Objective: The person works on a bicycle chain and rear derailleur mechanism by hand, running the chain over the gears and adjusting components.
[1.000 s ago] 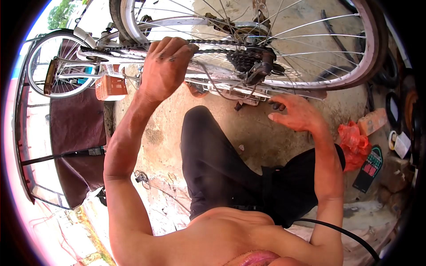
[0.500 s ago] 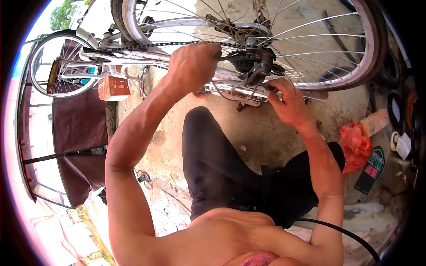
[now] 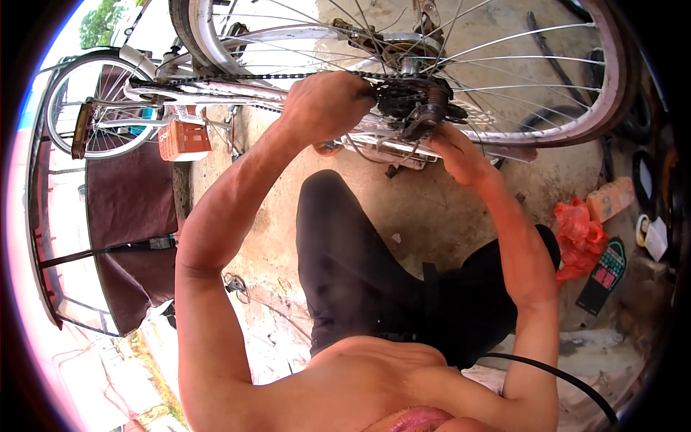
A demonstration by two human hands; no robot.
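Observation:
A white bicycle's rear wheel (image 3: 525,135) fills the top of the view. Beside its hub sit the dark, greasy sprockets (image 3: 392,97), with the rear derailleur (image 3: 425,115) below and to their right. The chain (image 3: 266,76) runs left from them along the frame. My left hand (image 3: 327,106) is closed in a fist just left of the sprockets, under the chain; what lies inside it is hidden. At the derailleur's lower end, my right hand (image 3: 462,155) has its fingers closed against it, the fingertips partly hidden.
An orange-brown crate (image 3: 185,140) and another bicycle wheel (image 3: 54,108) are at the left. To the right lie a red plastic bag (image 3: 578,234), a brick (image 3: 610,198), a dark green sandal-shaped item (image 3: 603,277) and black tyres (image 3: 554,119). My knees are below the bicycle.
My left hand has shifted right, closer to the sprockets. My right hand has moved slightly left and up against the derailleur. The wheel has shifted slightly in view.

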